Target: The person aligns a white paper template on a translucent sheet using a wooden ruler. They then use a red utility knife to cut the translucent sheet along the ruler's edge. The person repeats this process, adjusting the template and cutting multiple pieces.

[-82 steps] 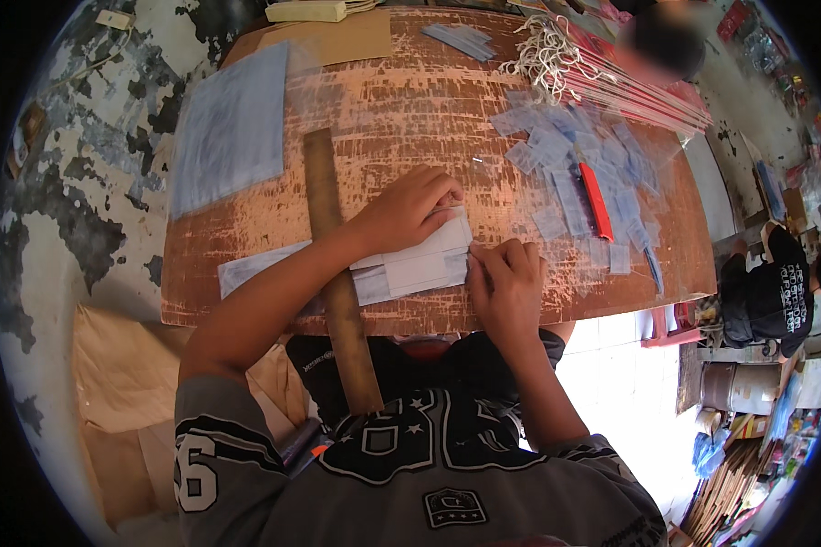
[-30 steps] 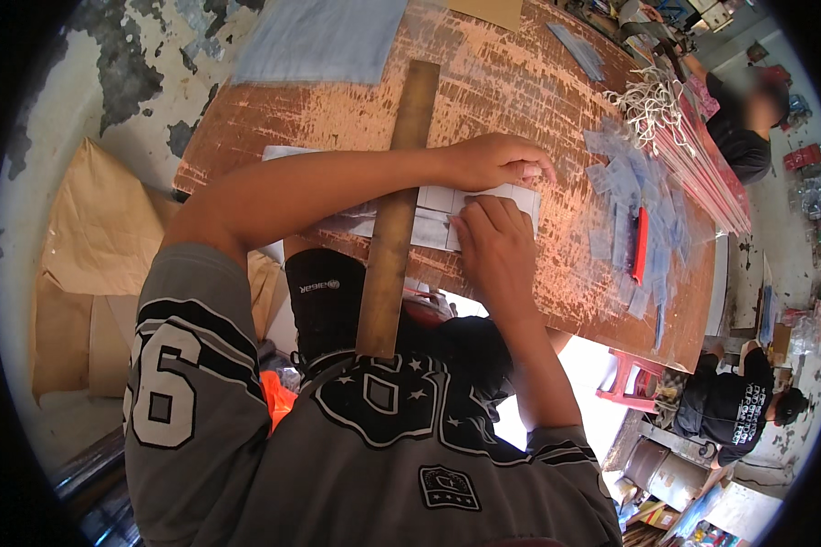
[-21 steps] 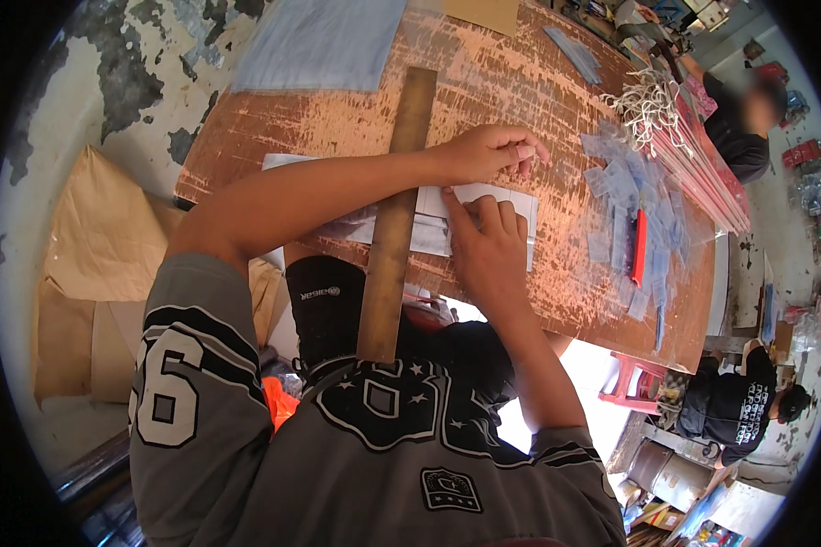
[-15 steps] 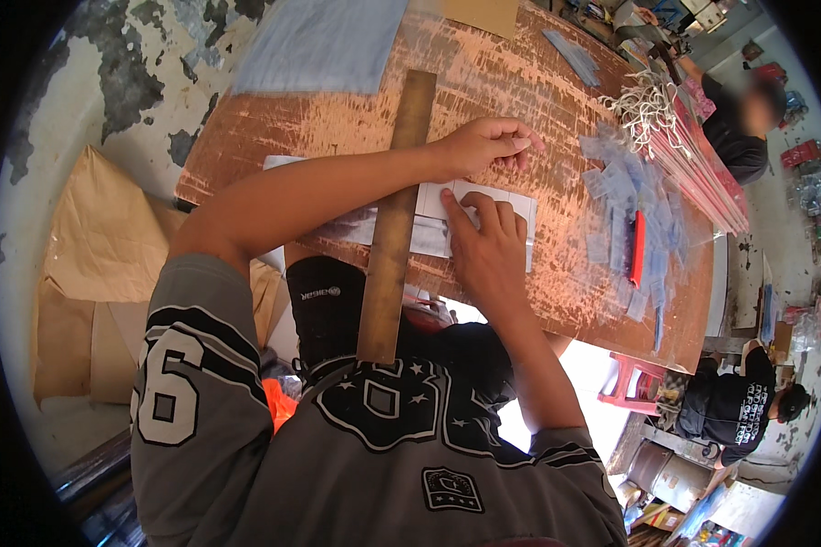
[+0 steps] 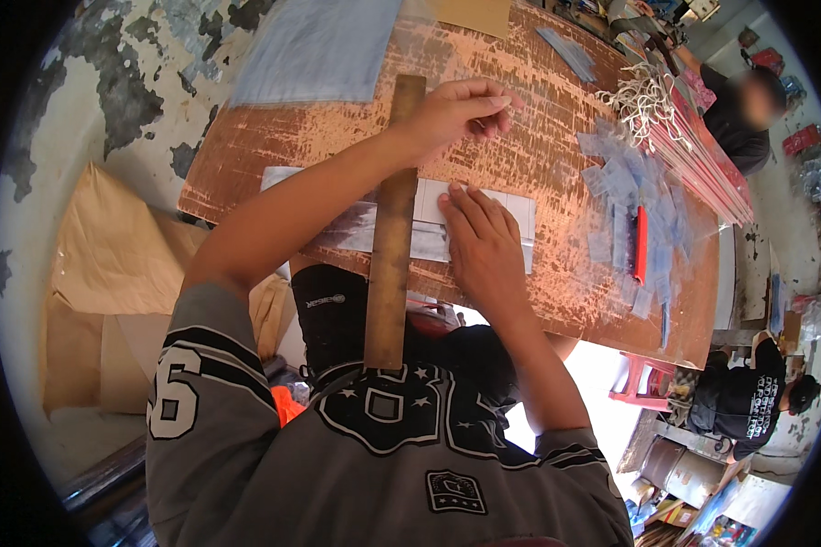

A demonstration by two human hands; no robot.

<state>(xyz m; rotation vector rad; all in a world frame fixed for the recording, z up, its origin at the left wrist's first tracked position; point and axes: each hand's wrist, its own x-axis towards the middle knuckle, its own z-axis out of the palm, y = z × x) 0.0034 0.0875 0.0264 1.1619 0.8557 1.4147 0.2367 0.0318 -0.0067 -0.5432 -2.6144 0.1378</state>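
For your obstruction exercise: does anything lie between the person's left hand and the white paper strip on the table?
Partly. The left hand is lifted beyond the white paper strip. The wooden ruler lies across the strip, and the right hand presses flat on it. Bare tabletop separates the left hand from the strip's far edge.

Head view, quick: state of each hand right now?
Left hand: raised past the top of the wooden ruler, fingers curled; whether it pinches anything cannot be told.
Right hand: open, flat, pressing the white sheet stack.
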